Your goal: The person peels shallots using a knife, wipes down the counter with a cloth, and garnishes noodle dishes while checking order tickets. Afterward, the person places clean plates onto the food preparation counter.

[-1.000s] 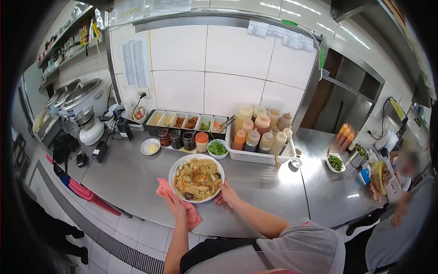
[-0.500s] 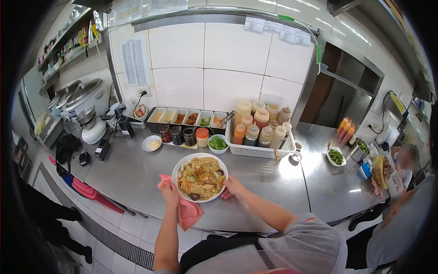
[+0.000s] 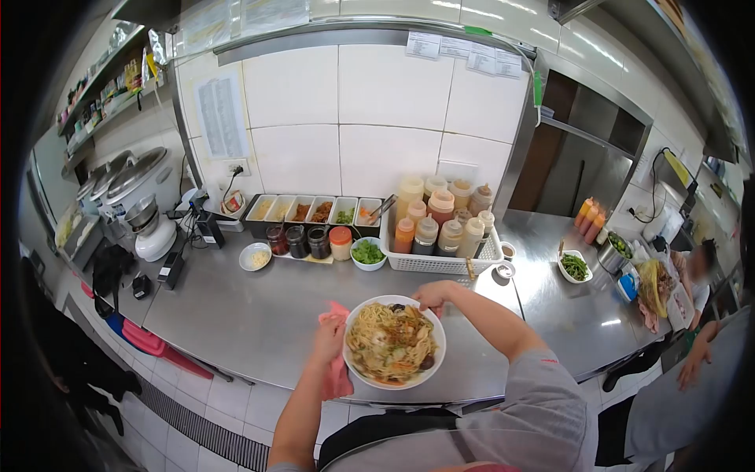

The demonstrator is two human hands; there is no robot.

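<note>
A white bowl point(image 3: 440, 363) heaped with noodles point(image 3: 391, 344), shredded vegetables and dark mushroom pieces is at the front edge of the steel counter. My right hand point(image 3: 435, 296) is closed on its far right rim, some fingers hidden. At the left side of the bowl, my left hand point(image 3: 329, 338) is closed round a pink cloth point(image 3: 338, 379), which hangs down beside the rim. Whether the left fingers also touch the bowl through the cloth, I cannot see.
Behind stand a white basket point(image 3: 429, 261) of squeeze bottles, a bowl of green herbs point(image 3: 367, 253), several lidded jars point(image 3: 318, 241), a rack of toppings point(image 3: 321, 211) and a small dish point(image 3: 255, 256). Another person point(image 3: 684, 393) is at the right; dark-clothed legs point(image 3: 86, 354) show at left.
The bowl has moved right and towards me and has turned, so its mushroom pieces sit elsewhere. My right hand has shifted to the far rim; my left hand and cloth moved right with it.
</note>
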